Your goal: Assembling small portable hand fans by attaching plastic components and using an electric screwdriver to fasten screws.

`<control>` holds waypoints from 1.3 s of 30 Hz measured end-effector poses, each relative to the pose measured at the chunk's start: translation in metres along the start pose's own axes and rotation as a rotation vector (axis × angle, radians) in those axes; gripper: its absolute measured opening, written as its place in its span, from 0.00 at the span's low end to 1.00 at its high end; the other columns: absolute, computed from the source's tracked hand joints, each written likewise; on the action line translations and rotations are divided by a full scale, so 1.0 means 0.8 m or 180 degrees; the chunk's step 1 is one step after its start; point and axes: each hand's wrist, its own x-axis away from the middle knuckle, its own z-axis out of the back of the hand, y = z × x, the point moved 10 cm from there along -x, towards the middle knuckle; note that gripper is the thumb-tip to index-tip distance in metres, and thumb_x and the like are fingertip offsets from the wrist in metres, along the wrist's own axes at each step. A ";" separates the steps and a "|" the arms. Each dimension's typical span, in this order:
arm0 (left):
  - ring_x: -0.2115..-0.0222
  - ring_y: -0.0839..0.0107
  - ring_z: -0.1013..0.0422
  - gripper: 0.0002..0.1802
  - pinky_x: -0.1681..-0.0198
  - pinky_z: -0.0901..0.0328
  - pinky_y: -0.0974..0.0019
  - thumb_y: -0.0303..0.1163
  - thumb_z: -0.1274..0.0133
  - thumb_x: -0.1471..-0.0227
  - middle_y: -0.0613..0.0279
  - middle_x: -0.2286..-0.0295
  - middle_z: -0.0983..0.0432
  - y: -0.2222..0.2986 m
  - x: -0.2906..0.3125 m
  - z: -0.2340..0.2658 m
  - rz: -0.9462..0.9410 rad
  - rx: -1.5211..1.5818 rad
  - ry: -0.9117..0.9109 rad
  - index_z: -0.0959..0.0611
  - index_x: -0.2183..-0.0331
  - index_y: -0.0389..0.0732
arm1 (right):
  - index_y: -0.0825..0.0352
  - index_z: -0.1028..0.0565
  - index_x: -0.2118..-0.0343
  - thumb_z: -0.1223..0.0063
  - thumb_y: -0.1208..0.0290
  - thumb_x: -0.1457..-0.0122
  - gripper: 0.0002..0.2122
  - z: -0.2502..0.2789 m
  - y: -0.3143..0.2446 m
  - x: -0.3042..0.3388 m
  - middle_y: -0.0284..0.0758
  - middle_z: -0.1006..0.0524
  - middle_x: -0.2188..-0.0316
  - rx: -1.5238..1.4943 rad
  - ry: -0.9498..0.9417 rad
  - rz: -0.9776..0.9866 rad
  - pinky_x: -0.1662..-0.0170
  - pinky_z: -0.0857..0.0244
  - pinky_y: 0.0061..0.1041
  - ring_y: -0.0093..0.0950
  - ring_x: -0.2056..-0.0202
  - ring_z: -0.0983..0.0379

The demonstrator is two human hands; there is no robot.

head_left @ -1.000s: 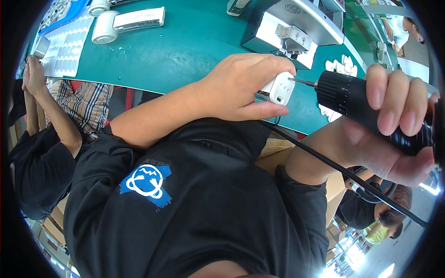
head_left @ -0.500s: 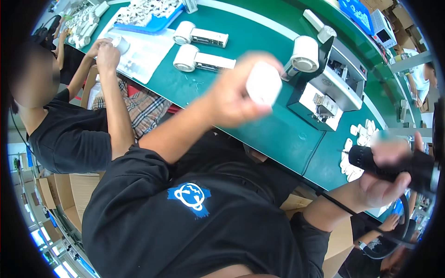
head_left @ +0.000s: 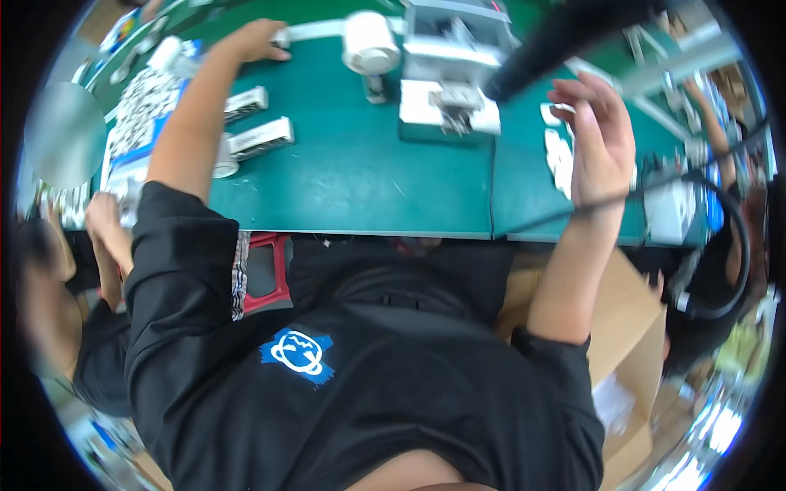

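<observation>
At the far left of the bench, my left hand (head_left: 260, 41) is stretched out, with thumb and fingers around a small whitish part (head_left: 281, 38), mostly hidden by the hand. My right hand (head_left: 604, 143) is raised at the right, its fingers apart and nothing in them. Close to its fingertips hangs a blurred black cylindrical tool (head_left: 565, 45), apart from the hand. Two white units with open handles, one handle (head_left: 262, 139) nearer and one (head_left: 246, 103) farther, lie below my left forearm. A white round-headed unit (head_left: 370, 45) stands beside a grey-and-white bench machine (head_left: 449, 110).
Small white covers (head_left: 560, 159) lie on the green bench (head_left: 368, 188) by my right hand. At the left is a blue tray (head_left: 155, 135) of small parts. A black cable (head_left: 494, 188) crosses the bench. Co-workers sit on both sides; an open cardboard box (head_left: 626, 327) stands at lower right.
My view has turned. My left hand has moved from mid-bench to the far left with a white part. My right hand has let go of the black tool, which now hangs above it.
</observation>
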 end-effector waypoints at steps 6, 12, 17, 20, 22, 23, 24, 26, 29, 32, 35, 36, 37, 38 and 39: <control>0.56 0.54 0.33 0.32 0.52 0.39 0.58 0.45 0.37 0.62 0.49 0.59 0.29 0.006 -0.026 0.003 0.0050 -0.0298 -0.0290 0.26 0.54 0.44 | 0.69 0.25 0.68 0.44 0.74 0.50 0.07 0.023 0.120 0.061 0.31 0.26 0.76 0.1331 -0.1100 -0.1061 0.68 0.37 0.22 0.21 0.72 0.31; 0.60 0.57 0.30 0.28 0.56 0.37 0.61 0.47 0.45 0.53 0.49 0.60 0.28 0.003 -0.066 0.040 0.0158 0.0309 0.0161 0.27 0.55 0.37 | 0.68 0.25 0.75 0.41 0.75 0.58 0.06 -0.025 0.139 0.084 0.38 0.31 0.78 0.1950 -0.1634 -0.0938 0.69 0.37 0.28 0.33 0.73 0.31; 0.56 0.54 0.32 0.24 0.52 0.38 0.58 0.38 0.46 0.54 0.47 0.59 0.28 0.061 -0.133 0.080 -0.0329 0.0028 0.1005 0.26 0.55 0.39 | 0.67 0.24 0.80 0.40 0.79 0.62 0.05 -0.014 0.134 0.093 0.36 0.31 0.79 0.2259 -0.1482 -0.0655 0.69 0.38 0.27 0.33 0.72 0.32; 0.53 0.54 0.36 0.26 0.48 0.41 0.60 0.35 0.45 0.55 0.49 0.54 0.32 0.082 -0.170 0.090 -0.0414 0.0045 0.1327 0.29 0.52 0.39 | 0.68 0.26 0.78 0.42 0.80 0.60 0.05 -0.018 0.127 0.101 0.39 0.32 0.76 0.2371 -0.1480 -0.0709 0.66 0.39 0.29 0.37 0.69 0.33; 0.49 0.53 0.40 0.34 0.46 0.42 0.59 0.35 0.43 0.56 0.50 0.49 0.38 0.090 -0.191 0.082 -0.0609 0.0130 0.1352 0.35 0.47 0.42 | 0.69 0.28 0.78 0.44 0.80 0.58 0.04 -0.028 0.118 0.098 0.40 0.32 0.75 0.2532 -0.1508 -0.0654 0.64 0.39 0.31 0.39 0.67 0.34; 0.47 0.53 0.42 0.37 0.46 0.43 0.58 0.36 0.42 0.56 0.52 0.47 0.41 0.077 -0.205 0.066 -0.0545 0.0036 0.1177 0.38 0.45 0.44 | 0.69 0.29 0.77 0.45 0.80 0.57 0.04 -0.036 0.114 0.096 0.41 0.32 0.74 0.2582 -0.1544 -0.0628 0.63 0.39 0.32 0.41 0.66 0.34; 0.47 0.53 0.43 0.37 0.45 0.43 0.58 0.35 0.42 0.56 0.53 0.46 0.42 0.098 -0.217 0.059 -0.0494 -0.0096 0.1006 0.38 0.45 0.45 | 0.69 0.29 0.77 0.45 0.80 0.56 0.04 -0.030 0.115 0.099 0.41 0.32 0.74 0.2585 -0.1450 -0.0611 0.62 0.39 0.33 0.41 0.67 0.34; 0.47 0.54 0.43 0.36 0.46 0.43 0.59 0.34 0.42 0.56 0.53 0.46 0.42 0.106 -0.230 0.040 -0.0470 -0.0180 0.0649 0.37 0.45 0.47 | 0.69 0.30 0.77 0.45 0.80 0.56 0.05 -0.030 0.115 0.102 0.41 0.33 0.74 0.2747 -0.1429 -0.0492 0.62 0.39 0.34 0.41 0.67 0.35; 0.52 0.54 0.37 0.28 0.50 0.39 0.59 0.31 0.42 0.56 0.52 0.52 0.35 0.104 -0.239 0.032 -0.0453 0.0068 0.0304 0.30 0.51 0.45 | 0.68 0.30 0.76 0.46 0.78 0.54 0.04 -0.027 0.109 0.103 0.41 0.33 0.73 0.2588 -0.1345 -0.0426 0.61 0.40 0.33 0.41 0.66 0.35; 0.58 0.53 0.32 0.22 0.54 0.37 0.57 0.35 0.39 0.59 0.51 0.60 0.28 0.084 -0.234 0.048 -0.0446 -0.0073 0.0384 0.24 0.59 0.42 | 0.68 0.31 0.77 0.49 0.79 0.54 0.02 -0.033 0.111 0.099 0.41 0.34 0.73 0.2782 -0.1460 -0.0222 0.62 0.40 0.33 0.40 0.66 0.35; 0.62 0.54 0.30 0.22 0.57 0.37 0.59 0.38 0.37 0.63 0.47 0.65 0.26 0.089 -0.208 0.091 -0.0491 -0.0038 0.0586 0.22 0.65 0.36 | 0.68 0.32 0.78 0.53 0.79 0.53 0.01 -0.038 0.103 0.097 0.41 0.34 0.73 0.3140 -0.1483 -0.0070 0.64 0.40 0.32 0.40 0.67 0.35; 0.67 0.55 0.28 0.21 0.62 0.35 0.60 0.37 0.37 0.63 0.47 0.69 0.25 0.098 -0.192 0.118 -0.0434 0.0197 0.0949 0.22 0.66 0.35 | 0.68 0.32 0.78 0.54 0.81 0.54 0.02 -0.030 0.109 0.095 0.41 0.34 0.74 0.2967 -0.1444 -0.0084 0.64 0.40 0.32 0.40 0.68 0.36; 0.69 0.57 0.28 0.21 0.64 0.35 0.61 0.36 0.37 0.64 0.48 0.71 0.25 0.108 -0.174 0.139 -0.0423 0.0305 0.1112 0.22 0.67 0.35 | 0.68 0.33 0.77 0.54 0.82 0.53 0.02 -0.020 0.093 0.078 0.41 0.34 0.74 0.2695 -0.1224 -0.0121 0.64 0.40 0.31 0.39 0.68 0.35; 0.71 0.58 0.28 0.20 0.66 0.35 0.62 0.35 0.38 0.64 0.49 0.73 0.24 0.115 -0.155 0.160 -0.0395 0.0399 0.1279 0.22 0.67 0.35 | 0.68 0.33 0.77 0.55 0.83 0.53 0.03 -0.010 0.075 0.059 0.41 0.34 0.74 0.2409 -0.1012 -0.0146 0.64 0.40 0.30 0.38 0.69 0.35; 0.73 0.64 0.28 0.20 0.67 0.35 0.64 0.35 0.38 0.64 0.51 0.73 0.24 0.114 -0.138 0.174 -0.0253 0.0449 0.1294 0.22 0.67 0.35 | 0.68 0.34 0.75 0.56 0.83 0.49 0.03 0.014 0.063 0.044 0.36 0.35 0.74 0.1879 -0.0374 -0.0089 0.65 0.40 0.25 0.30 0.70 0.36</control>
